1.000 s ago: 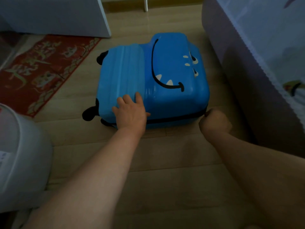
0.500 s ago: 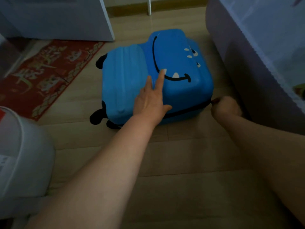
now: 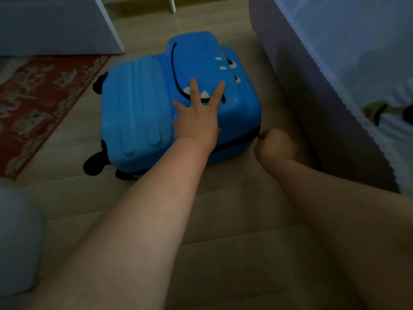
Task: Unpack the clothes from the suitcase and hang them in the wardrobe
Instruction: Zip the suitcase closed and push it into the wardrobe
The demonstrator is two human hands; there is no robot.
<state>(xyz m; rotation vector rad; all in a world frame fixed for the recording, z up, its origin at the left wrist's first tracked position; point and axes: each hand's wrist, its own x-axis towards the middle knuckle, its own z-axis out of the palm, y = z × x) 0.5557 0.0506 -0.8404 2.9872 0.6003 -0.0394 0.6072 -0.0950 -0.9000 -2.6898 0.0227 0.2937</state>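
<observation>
1. One pale rounded container point(image 3: 17, 238), lower left, blurred and cut off by the frame edge; can't tell what it is.
2. One red patterned rug point(image 3: 44, 104) on the wooden floor point(image 3: 223, 220), cut off at the left.
3. One white cabinet point(image 3: 55, 25), top left, only its lower corner in view.
4. One blue suitcase point(image 3: 138, 104) with a cartoon face lies flat on the floor between the rug and the bed, lid down. Two black wheels point(image 3: 93, 166) show on its left side; a third dark piece at the near edge is hard to make out.
5. Left hand point(image 3: 196, 121): open, fingers spread, pressing flat on the suitcase lid.
6. Right hand point(image 3: 276, 143): fingers curled tight at the suitcase's near right corner, pinching what looks like the zipper pull point(image 3: 260, 136) at the end of the dark zipper line point(image 3: 234, 144); the pull is mostly hidden by the hand.
7. One bed point(image 3: 312, 86) with pale fabric sides, right, cut off by the frame.
</observation>
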